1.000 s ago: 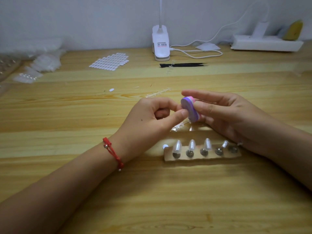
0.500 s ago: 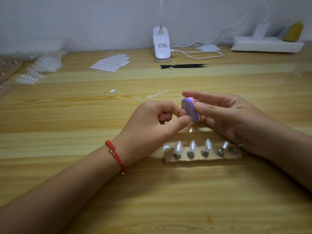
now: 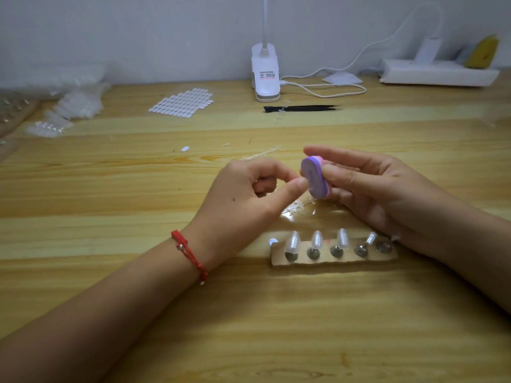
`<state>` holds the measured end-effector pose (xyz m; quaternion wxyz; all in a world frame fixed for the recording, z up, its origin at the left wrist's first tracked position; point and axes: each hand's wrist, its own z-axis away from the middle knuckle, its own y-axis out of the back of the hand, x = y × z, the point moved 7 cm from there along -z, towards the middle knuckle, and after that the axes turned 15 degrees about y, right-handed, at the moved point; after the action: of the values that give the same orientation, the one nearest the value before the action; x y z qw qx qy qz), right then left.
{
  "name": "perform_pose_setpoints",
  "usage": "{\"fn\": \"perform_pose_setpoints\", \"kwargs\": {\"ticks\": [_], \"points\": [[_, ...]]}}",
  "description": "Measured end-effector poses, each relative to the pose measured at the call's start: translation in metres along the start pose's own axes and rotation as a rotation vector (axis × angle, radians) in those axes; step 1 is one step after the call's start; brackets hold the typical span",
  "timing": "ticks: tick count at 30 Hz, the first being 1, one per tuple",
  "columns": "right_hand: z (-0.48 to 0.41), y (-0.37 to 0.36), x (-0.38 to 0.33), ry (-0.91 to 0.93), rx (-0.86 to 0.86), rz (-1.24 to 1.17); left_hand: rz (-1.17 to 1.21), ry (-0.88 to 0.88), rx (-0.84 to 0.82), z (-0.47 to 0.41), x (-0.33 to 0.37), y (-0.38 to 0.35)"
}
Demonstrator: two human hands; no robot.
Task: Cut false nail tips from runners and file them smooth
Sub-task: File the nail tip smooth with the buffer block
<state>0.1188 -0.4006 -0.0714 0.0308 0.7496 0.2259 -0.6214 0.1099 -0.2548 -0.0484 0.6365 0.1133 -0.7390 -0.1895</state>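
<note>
table (image 3: 110, 189), nail tips (image 3: 316, 239) on cardboard strip (image 3: 343, 260), right hand (image 3: 381, 189) around file block (image 3: 315, 178), left hand (image 3: 243, 200) pinch unclear

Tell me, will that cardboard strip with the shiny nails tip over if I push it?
Probably it slides instead: the cardboard strip lies flat on the smooth table. It looks thin, so likely light. The nail tips stand up on small metal pegs, so they might wobble.
</note>
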Motion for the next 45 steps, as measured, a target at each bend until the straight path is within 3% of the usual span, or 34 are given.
{"fn": "perform_pose_setpoints", "kwargs": {"ticks": [5, 9, 13, 17, 21, 25, 29, 33, 38, 42, 45], "points": [[0.0, 0.0, 0.0, 0.0, -0.005, 0.003, 0.044, -0.006, 0.059, 0.0, 0.0, 0.005], [-0.001, 0.003, 0.001, 0.011, 0.023, -0.006, -0.006, 0.014, -0.028, 0.0, -0.002, -0.003], [-0.001, 0.002, 0.002, 0.002, -0.001, 0.024, 0.063, 0.018, 0.078, -0.001, -0.003, 0.007], [-0.001, 0.004, 0.001, 0.003, 0.008, 0.009, 0.024, 0.029, -0.009, -0.001, -0.003, -0.001], [-0.001, 0.003, 0.002, -0.002, 0.002, 0.029, 0.077, 0.036, 0.066, -0.002, -0.003, 0.006], [0.0, 0.004, 0.002, -0.003, 0.014, 0.016, 0.019, 0.028, -0.02, -0.001, -0.002, -0.001], [-0.001, 0.002, 0.002, -0.003, 0.0, 0.035, 0.065, 0.033, 0.074, -0.002, -0.004, 0.007], [-0.001, 0.003, 0.001, 0.001, 0.015, 0.012, -0.014, 0.016, -0.015, 0.0, -0.002, -0.003], [-0.001, 0.0, 0.001, 0.006, -0.012, 0.012, 0.02, 0.024, 0.081, -0.002, -0.004, 0.007], [-0.002, 0.0, 0.0, 0.007, 0.021, -0.079, -0.282, -0.114, -0.004, 0.008, 0.006, -0.011], [-0.004, 0.005, -0.001, -0.008, 0.097, -0.187, -0.124, -0.084, 0.038, 0.005, 0.004, -0.004]]}}
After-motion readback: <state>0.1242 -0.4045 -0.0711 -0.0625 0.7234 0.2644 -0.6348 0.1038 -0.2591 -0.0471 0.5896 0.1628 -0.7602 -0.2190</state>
